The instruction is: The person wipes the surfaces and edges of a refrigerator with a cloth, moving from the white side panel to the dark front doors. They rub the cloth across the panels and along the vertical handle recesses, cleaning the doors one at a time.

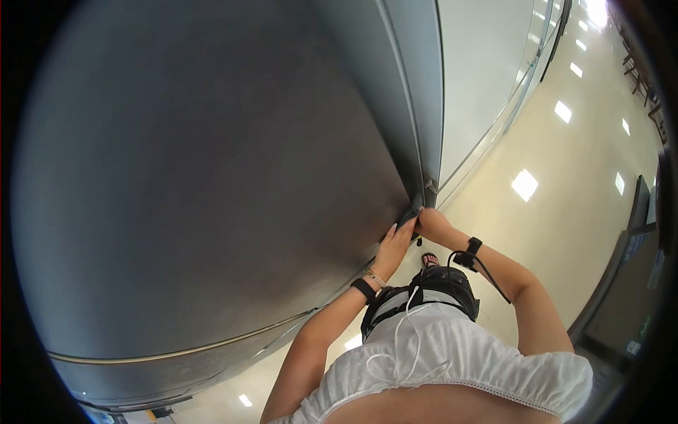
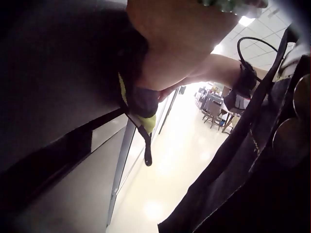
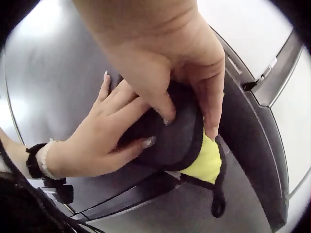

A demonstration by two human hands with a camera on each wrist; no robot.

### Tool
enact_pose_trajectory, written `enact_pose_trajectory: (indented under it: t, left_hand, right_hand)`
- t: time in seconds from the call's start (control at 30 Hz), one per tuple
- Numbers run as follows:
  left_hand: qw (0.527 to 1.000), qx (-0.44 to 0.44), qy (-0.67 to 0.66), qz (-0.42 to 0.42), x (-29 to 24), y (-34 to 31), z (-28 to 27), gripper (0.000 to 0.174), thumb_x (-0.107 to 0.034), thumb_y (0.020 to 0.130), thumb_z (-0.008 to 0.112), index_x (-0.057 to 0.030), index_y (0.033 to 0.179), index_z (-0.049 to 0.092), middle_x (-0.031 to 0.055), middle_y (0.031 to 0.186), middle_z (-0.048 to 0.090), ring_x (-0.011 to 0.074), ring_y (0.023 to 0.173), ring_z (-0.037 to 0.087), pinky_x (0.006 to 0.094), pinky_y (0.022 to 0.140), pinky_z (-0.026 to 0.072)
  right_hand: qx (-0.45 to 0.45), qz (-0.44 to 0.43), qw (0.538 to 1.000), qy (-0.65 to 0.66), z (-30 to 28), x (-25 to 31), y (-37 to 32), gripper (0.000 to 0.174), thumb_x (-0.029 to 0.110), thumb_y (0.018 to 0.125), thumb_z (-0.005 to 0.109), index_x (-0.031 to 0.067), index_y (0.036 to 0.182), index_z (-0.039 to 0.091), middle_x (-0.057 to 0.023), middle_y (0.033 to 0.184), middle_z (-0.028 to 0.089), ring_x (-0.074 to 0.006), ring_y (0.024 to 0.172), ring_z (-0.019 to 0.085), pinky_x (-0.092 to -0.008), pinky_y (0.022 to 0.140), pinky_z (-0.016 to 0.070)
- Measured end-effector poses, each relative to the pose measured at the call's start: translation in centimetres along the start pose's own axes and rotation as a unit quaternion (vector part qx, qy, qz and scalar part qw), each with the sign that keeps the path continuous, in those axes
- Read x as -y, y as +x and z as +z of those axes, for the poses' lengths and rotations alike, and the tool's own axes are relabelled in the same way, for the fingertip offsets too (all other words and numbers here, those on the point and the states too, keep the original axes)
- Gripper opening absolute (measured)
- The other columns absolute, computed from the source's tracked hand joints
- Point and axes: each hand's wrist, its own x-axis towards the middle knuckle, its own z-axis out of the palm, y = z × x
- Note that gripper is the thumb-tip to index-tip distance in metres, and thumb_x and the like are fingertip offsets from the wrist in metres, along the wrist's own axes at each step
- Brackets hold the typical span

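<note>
A dark grey pad (image 3: 170, 138) with a yellow underside (image 3: 206, 160) and a black loop lies at the edge of a large dark grey panel (image 1: 212, 177). The right hand (image 3: 160, 53) pinches its upper right part, thumb on the grey face and fingers round the far edge. From the left, the left hand (image 3: 102, 131) lies with fingers spread, thumb resting on the pad and one fingertip on the panel. In the head view the left hand (image 1: 393, 251) and right hand (image 1: 432, 225) meet at the panel's corner. In the left wrist view the loop (image 2: 147, 150) hangs down.
A pale panel (image 1: 480, 78) stands beyond a narrow gap, with a metal hinge-like part (image 1: 431, 185) near the hands. Shiny cream floor (image 1: 565, 169) stretches to the right, with chairs (image 2: 214, 114) farther off. A dark screen-like object (image 1: 625, 297) stands at the right.
</note>
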Motion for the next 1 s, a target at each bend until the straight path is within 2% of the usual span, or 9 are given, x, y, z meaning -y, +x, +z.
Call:
enact_pose_trajectory:
  t: [0.07,0.17,0.27,0.37,0.43,0.53,0.7,0.8,1.0]
  left_hand:
    - [0.996,0.072,-0.053,0.023,-0.9,-1.4,1.6,0.047,-0.022,0.078,0.034,-0.0073,0.122,0.031,-0.0008,0.129,0.027,0.008,0.119,0.02,0.0307,0.098,0.0088]
    - [0.994,0.077,0.004,0.071,-1.1,-2.7,2.5,0.047,-0.023,0.077,0.034,-0.0067,0.122,0.032,0.0001,0.128,0.028,0.0096,0.119,0.02,0.0321,0.098,0.0099]
    - [0.995,0.061,0.066,0.051,-2.5,-4.3,4.6,0.047,-0.022,0.077,0.034,-0.0069,0.122,0.032,0.0003,0.128,0.028,0.011,0.12,0.019,0.0322,0.099,0.0092]
    - [0.996,0.084,0.023,0.029,-3.2,-8.0,5.3,0.047,-0.023,0.078,0.033,-0.0067,0.122,0.032,0.0008,0.128,0.027,0.0117,0.12,0.018,0.0327,0.099,0.0091]
    - [0.997,0.077,0.002,0.013,-3.6,-11.1,6.4,0.046,-0.021,0.077,0.034,-0.0049,0.12,0.034,0.0021,0.128,0.028,0.0134,0.119,0.022,0.033,0.099,0.0115]
    - [0.972,0.08,-0.22,-0.028,-3.7,-16.5,6.7,0.043,-0.012,0.075,0.036,0.0013,0.116,0.035,0.009,0.12,0.037,0.0178,0.113,0.032,0.0335,0.097,0.0194]
    - [0.943,0.082,-0.278,-0.161,-3.8,-27.4,7.0,0.045,-0.009,0.073,0.039,0.001,0.116,0.035,0.011,0.115,0.041,0.0231,0.109,0.036,0.0371,0.094,0.025]
    - [0.915,0.129,-0.31,-0.225,-3.2,-30.2,6.2,0.052,-0.008,0.066,0.044,0.0012,0.116,0.035,0.0138,0.114,0.04,0.0266,0.109,0.035,0.043,0.094,0.0222]
    - [0.888,0.08,-0.356,-0.279,-2.7,-31.4,5.0,0.053,-0.008,0.064,0.047,0.0016,0.114,0.035,0.015,0.114,0.039,0.0288,0.107,0.037,0.0389,0.091,0.0291]
  right_hand:
    - [-0.034,0.031,0.999,-0.015,1.5,-0.4,-0.2,0.023,0.016,0.065,0.053,-0.0069,0.067,0.054,-0.0227,0.064,0.053,-0.0357,0.062,0.053,-0.0389,0.057,0.0442]
    - [-0.075,0.044,0.993,-0.077,2.7,-0.7,-0.5,0.019,0.011,0.066,0.051,-0.0071,0.063,0.054,-0.021,0.059,0.054,-0.0323,0.056,0.055,-0.0376,0.054,0.045]
    - [0.007,0.019,0.999,-0.033,5.5,-1.8,-1.5,0.012,0.007,0.066,0.051,-0.0043,0.068,0.055,-0.0169,0.058,0.056,-0.0244,0.048,0.056,-0.0344,0.052,0.0457]
    - [0.024,0.031,0.998,-0.048,8.7,-0.5,-2.8,0.015,0.01,0.066,0.052,-0.0037,0.072,0.054,-0.018,0.061,0.056,-0.028,0.054,0.056,-0.0364,0.054,0.045]
    - [0.089,0.021,0.992,-0.084,10.8,1.0,-3.4,0.022,0.018,0.068,0.053,-0.0029,0.077,0.053,-0.0206,0.069,0.055,-0.0355,0.068,0.053,-0.0421,0.061,0.0421]
    - [0.113,-0.021,0.991,-0.07,14.6,2.3,-4.5,0.023,0.018,0.07,0.051,-0.0014,0.081,0.051,-0.0206,0.071,0.055,-0.0353,0.069,0.053,-0.0423,0.061,0.042]
    - [0.143,-0.109,0.981,-0.072,21.4,7.6,-5.5,0.026,0.023,0.073,0.049,0.0013,0.087,0.049,-0.0185,0.07,0.055,-0.0347,0.067,0.054,-0.0424,0.059,0.0432]
    - [0.156,-0.122,0.977,-0.078,23.7,10.8,-5.9,0.026,0.023,0.074,0.048,0.0019,0.089,0.049,-0.0188,0.07,0.055,-0.0349,0.065,0.054,-0.0426,0.057,0.0436]
    - [0.147,-0.14,0.976,-0.079,23.9,13.0,-6.7,0.026,0.024,0.073,0.047,0.0033,0.089,0.05,-0.0173,0.069,0.056,-0.0335,0.063,0.055,-0.0418,0.055,0.0441]
